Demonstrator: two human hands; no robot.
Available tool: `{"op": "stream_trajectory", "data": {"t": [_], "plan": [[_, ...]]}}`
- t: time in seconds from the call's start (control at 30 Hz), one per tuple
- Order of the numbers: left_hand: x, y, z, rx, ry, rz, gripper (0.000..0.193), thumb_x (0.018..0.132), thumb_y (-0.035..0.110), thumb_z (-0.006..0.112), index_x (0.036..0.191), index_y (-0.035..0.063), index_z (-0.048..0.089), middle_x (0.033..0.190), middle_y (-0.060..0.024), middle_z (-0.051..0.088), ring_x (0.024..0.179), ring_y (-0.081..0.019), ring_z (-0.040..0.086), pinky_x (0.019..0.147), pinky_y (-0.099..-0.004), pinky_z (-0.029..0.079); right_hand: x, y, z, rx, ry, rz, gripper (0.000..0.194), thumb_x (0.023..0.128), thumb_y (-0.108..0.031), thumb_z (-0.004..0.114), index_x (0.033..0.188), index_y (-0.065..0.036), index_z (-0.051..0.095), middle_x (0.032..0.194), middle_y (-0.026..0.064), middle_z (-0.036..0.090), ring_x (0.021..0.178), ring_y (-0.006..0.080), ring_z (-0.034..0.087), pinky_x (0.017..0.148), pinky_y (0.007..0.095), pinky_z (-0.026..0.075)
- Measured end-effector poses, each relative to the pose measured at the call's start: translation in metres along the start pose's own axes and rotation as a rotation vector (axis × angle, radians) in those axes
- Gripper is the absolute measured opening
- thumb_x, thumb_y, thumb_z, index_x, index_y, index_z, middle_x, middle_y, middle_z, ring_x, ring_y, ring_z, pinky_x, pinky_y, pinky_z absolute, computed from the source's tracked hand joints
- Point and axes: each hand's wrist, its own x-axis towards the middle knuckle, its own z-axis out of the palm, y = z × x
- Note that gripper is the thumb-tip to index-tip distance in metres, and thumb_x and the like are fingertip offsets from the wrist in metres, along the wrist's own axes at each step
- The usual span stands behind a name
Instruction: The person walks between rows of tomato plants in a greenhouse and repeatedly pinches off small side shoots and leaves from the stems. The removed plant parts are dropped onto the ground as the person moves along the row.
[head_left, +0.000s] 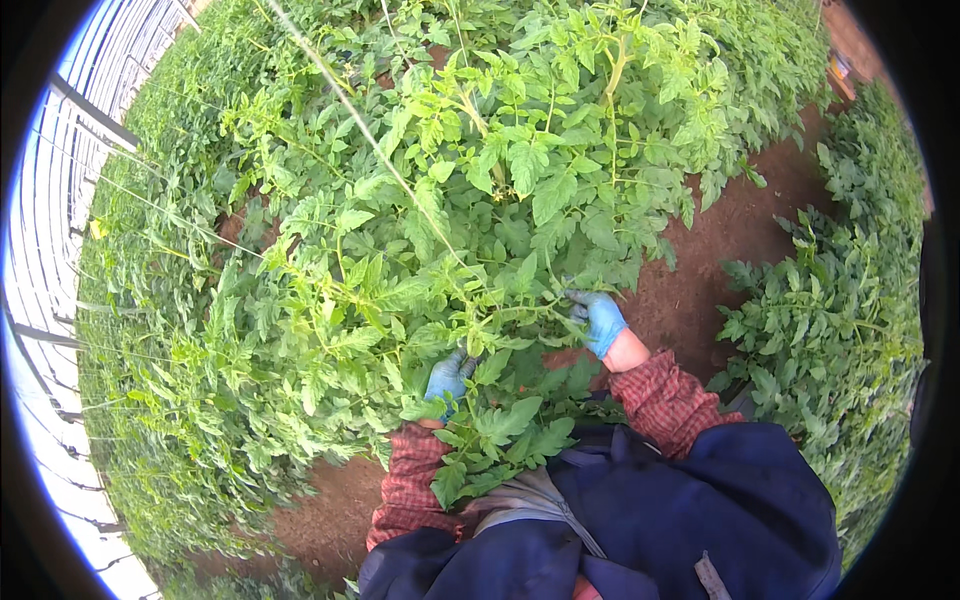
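A tomato plant (480, 326) stands before me, its top tied or led along a pale twine (390, 169). My left hand (448, 377), in a blue glove with darkened fingers, is low beside the main stem. Leaves cover its fingertips, so its grip cannot be made out. Over on the plant's right side, my right hand (600, 322), gloved the same way, has its fingers bent at the outer end of a leaf stalk (525, 309). The fingertips there are partly hidden by foliage. Broad tomato leaves (514, 427) hang between my forearms, against my dark blue clothing.
Dense tomato rows (225, 360) spread ahead and to the left. Bare brown soil (694, 277) forms a path on the right, with another row (832, 322) beyond it. More twines (187, 221) cross at left, near the greenhouse wall (45, 247) and its metal frame.
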Motion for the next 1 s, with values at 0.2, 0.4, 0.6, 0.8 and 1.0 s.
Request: {"op": "stream_trajectory", "data": {"t": [0.2,0.4,0.6,0.8,1.0], "plan": [[-0.017,0.006,0.002,0.144,0.084,-0.134,0.033,0.089,0.026,0.057,0.114,0.0065,0.063,0.101,-0.0141,0.068,0.088,-0.0259,0.064,0.078,-0.0366,0.049,-0.043,-0.012,-0.078,-0.720,-0.224,0.332,0.015,0.091,-0.006,0.053,0.097,-0.002,0.066,0.061,0.0007,0.055,0.045,0.0082,0.037,0.043,0.0249,0.030],[-0.057,0.009,0.006,0.374,0.197,-0.300,0.032,0.087,0.029,0.057,0.111,0.0083,0.064,0.100,-0.0149,0.068,0.088,-0.0291,0.064,0.077,-0.0395,0.050,-0.063,-0.093,-0.149,-0.979,-0.516,0.100,0.021,0.091,-0.008,0.050,0.100,-0.006,0.070,0.074,0.0024,0.067,0.050,0.0087,0.047,0.046,0.0223,0.038],[-0.085,0.018,-0.007,0.607,0.217,-0.445,0.032,0.085,0.031,0.058,0.108,0.0102,0.066,0.098,-0.0156,0.068,0.088,-0.0323,0.065,0.077,-0.0423,0.051,-0.068,-0.192,-0.165,-1.004,-0.262,0.111,0.034,0.094,-0.037,0.052,0.090,-0.009,0.071,0.068,0.0012,0.065,0.046,0.0059,0.042,0.042,0.0235,0.032],[-0.108,0.079,0.002,1.077,0.107,-0.578,0.031,0.083,0.033,0.058,0.104,0.0120,0.067,0.096,-0.0163,0.068,0.087,-0.0354,0.065,0.076,-0.0452,0.051,-0.081,-0.231,-0.161,-0.727,-0.260,0.101,0.038,0.096,-0.036,0.048,0.092,-0.004,0.068,0.066,-0.0002,0.061,0.044,0.0042,0.034,0.041,0.0224,0.026],[-0.109,0.281,0.124,-0.083,-0.081,-0.415,0.029,0.081,0.007,0.070,0.107,-0.0035,0.065,0.092,-0.0102,0.070,0.088,-0.0141,0.066,0.078,-0.0261,0.051,-0.106,-0.243,-0.117,-0.665,-0.398,0.064,0.034,0.097,-0.031,0.047,0.103,-0.003,0.065,0.071,0.0002,0.060,0.045,0.0029,0.032,0.043,0.0202,0.025]]}}
